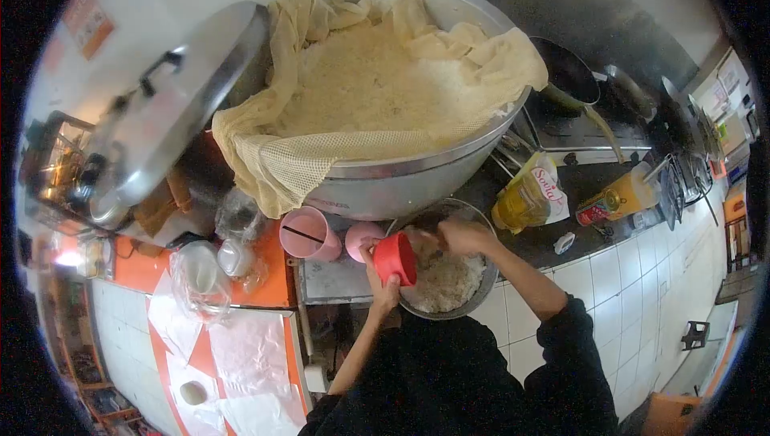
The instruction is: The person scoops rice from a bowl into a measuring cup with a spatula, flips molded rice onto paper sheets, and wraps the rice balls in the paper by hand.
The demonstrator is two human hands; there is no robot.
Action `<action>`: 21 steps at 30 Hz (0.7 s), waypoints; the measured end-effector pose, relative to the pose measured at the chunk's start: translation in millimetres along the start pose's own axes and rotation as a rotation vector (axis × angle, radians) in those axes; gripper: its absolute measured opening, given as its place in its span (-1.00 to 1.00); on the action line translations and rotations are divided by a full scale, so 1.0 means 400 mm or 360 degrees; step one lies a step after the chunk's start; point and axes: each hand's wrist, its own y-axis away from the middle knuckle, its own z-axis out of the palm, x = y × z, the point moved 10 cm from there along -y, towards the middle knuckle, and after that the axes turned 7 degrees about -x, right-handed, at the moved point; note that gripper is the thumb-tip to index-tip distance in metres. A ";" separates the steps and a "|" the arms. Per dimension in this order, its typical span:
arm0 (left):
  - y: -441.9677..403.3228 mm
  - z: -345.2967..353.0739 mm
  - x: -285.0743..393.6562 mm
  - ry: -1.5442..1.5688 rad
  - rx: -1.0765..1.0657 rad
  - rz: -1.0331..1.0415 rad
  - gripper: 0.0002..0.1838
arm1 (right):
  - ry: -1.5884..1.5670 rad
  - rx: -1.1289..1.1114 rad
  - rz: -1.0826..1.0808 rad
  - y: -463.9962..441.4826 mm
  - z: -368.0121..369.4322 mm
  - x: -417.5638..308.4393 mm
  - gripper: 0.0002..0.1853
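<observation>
My left hand is closed around a red plastic cup, tilted over the left rim of a metal pot. White cooked rice lies in this pot. Above the rice, my right hand is curled and blurred by motion. A smeared shape beside its fingers cannot be made out. Behind both hands stands a large metal steamer pot, lined with a cream mesh cloth and filled with rice.
Pink cups stand left of the rice pot. A large lid leans at the left. To the right are an oil pouch, a tin can and a frying pan on the stove. Wrapping sheets cover an orange table.
</observation>
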 end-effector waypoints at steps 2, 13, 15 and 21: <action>-0.017 0.007 0.043 -0.0075 0.0021 -0.0016 -0.07 | 0.0332 -0.0371 -0.0126 0.033 0.030 -0.088 -0.72; -0.003 -0.035 -0.074 0.0486 0.0057 -0.0073 -0.11 | 0.0180 -0.0255 0.0394 0.206 -0.045 0.097 -0.78; -0.016 -0.025 -0.058 0.0596 0.0016 -0.0075 -0.10 | 0.0274 -0.0238 0.0437 0.163 -0.007 0.102 -0.77; -0.033 -0.013 -0.049 0.0724 0.0003 -0.0054 -0.07 | -0.0172 -0.0264 0.0151 0.044 0.079 0.135 -0.76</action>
